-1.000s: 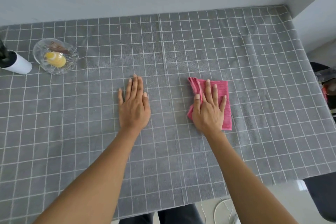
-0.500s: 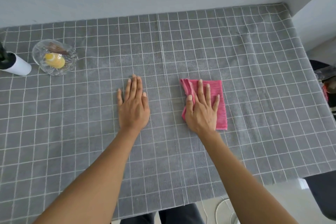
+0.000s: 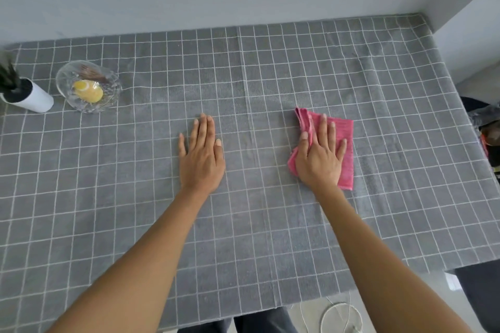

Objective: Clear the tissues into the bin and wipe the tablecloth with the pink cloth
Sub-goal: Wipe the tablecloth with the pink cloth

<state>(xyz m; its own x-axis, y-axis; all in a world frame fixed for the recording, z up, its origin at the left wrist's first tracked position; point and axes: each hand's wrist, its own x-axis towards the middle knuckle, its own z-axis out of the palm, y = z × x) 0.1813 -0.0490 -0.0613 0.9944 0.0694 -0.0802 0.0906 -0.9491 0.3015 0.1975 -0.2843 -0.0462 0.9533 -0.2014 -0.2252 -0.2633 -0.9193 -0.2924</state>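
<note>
Pressing down flat, our right hand (image 3: 320,159) sits on the pink cloth (image 3: 343,149), fingers straight and spread a little, palm on the fabric rather than curled round it. So the grip is wide open, a flat push and no pinch. The cloth lies on the right half of the tablecloth (image 3: 257,238), folded into a rough rectangle, with its far left corner bunched up just beyond our thumb and a strip of pink showing along the right side of the hand.

Over on the other side, our left hand (image 3: 201,155) lies palm down on the bare grey grid of the tablecloth, fingers straight and close together, holding nothing. The two hands are well apart, level with each other, both forearms reaching in from the near edge.

Far left, near the wall, a clear glass dish (image 3: 88,86) stands on the tablecloth with something yellow inside it and a brownish item at its rim that we cannot make out. Just beside it, at the edge of view, a white cylinder (image 3: 35,98) with a dark top lies tilted on the cloth.
</note>
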